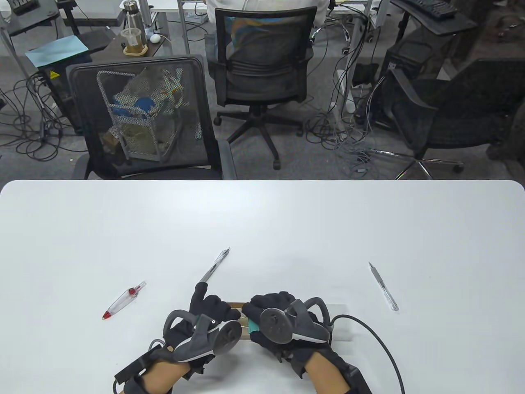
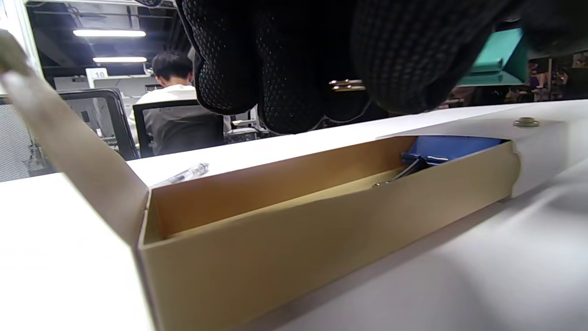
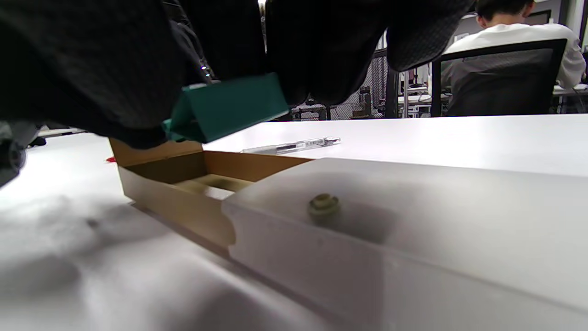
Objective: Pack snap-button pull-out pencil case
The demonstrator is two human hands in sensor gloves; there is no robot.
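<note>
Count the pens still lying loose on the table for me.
3. A red-tipped pen at the left, a clear pen just beyond the left hand, and a slim pen at the right. Others may be hidden under the hands or inside the drawer.

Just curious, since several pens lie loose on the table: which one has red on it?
The stubby clear pen far left, with a red tip and red button. The other two pens are slim and show no red.
</note>
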